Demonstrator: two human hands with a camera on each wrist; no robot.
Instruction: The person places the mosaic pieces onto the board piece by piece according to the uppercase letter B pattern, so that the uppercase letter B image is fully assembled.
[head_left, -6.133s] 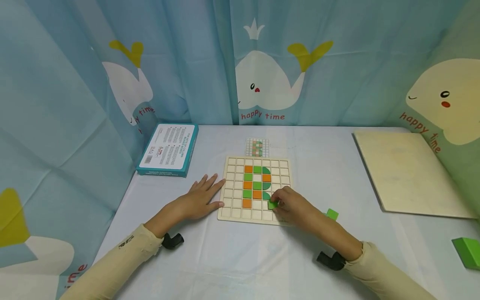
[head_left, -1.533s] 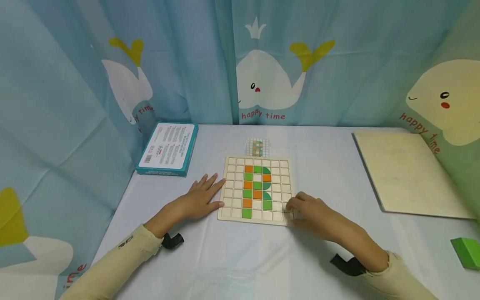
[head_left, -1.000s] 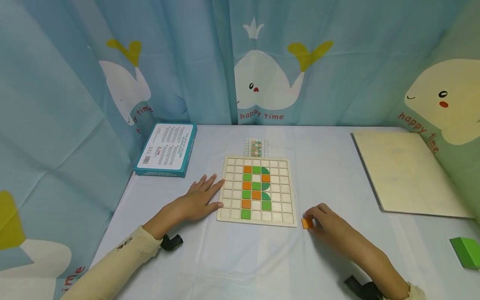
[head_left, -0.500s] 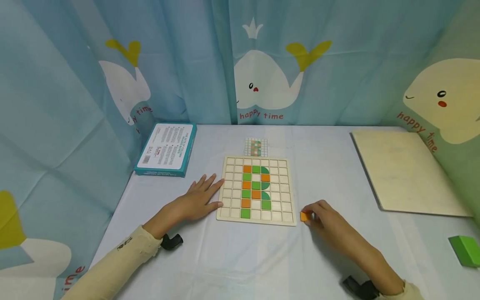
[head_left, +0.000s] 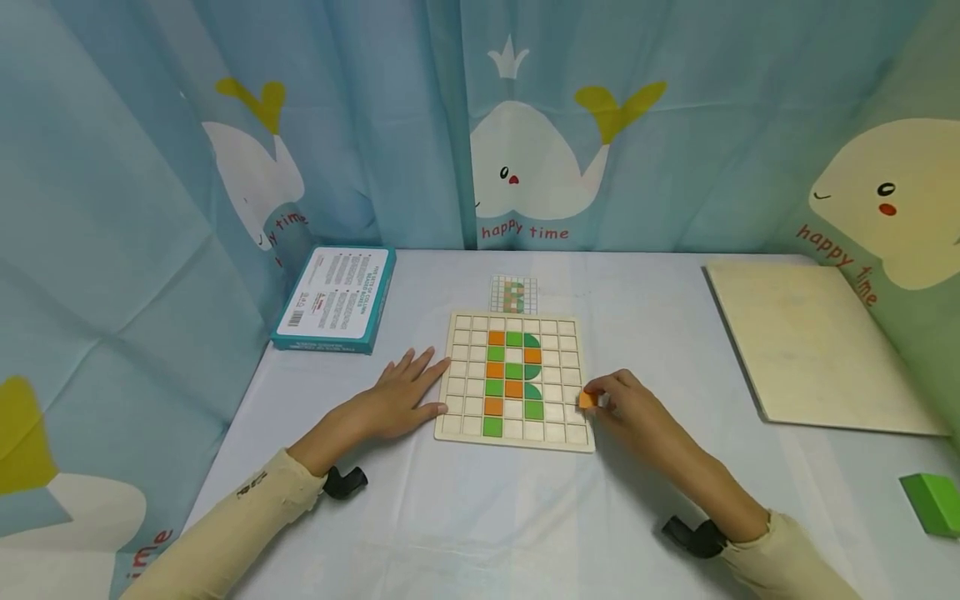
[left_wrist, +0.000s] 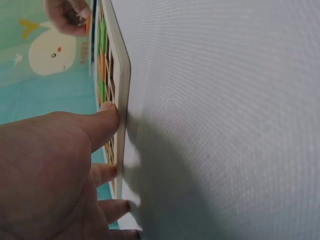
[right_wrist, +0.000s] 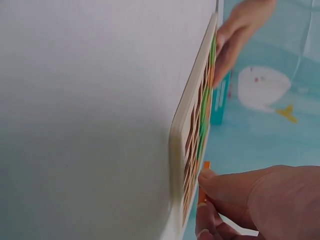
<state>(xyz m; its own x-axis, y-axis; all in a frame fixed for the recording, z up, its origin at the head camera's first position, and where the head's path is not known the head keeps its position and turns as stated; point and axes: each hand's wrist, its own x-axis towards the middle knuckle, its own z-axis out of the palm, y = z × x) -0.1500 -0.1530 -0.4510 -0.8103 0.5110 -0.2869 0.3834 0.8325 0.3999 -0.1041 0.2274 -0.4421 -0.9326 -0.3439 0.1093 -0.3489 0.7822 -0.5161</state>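
Note:
A wooden grid board (head_left: 459,423) lies mid-table, with orange and green square tiles and dark green curved tiles in its cells, forming a letter R shape. My right hand (head_left: 637,421) pinches an orange square tile (head_left: 587,400) between thumb and fingers over the board's right edge; the right wrist view shows that orange tile (right_wrist: 206,165) tilted on edge above the grid. On the other side my left hand (head_left: 397,400) rests with spread, straight fingers, its thumb and index finger touching the board's left edge. In the left wrist view the thumb (left_wrist: 106,120) presses the rim.
A small pattern card (head_left: 514,295) lies just behind the board. At the back left is a teal box (head_left: 333,298). A large wooden panel (head_left: 825,346) lies on the right, with a green block (head_left: 933,504) near the right edge. Patterned curtains (head_left: 420,125) enclose the table.
Green tiles now sit in the bottom left cell and right leg of the R. My right hand picked up an orange tile beside the board and moved it up-left. The left hand stays put.

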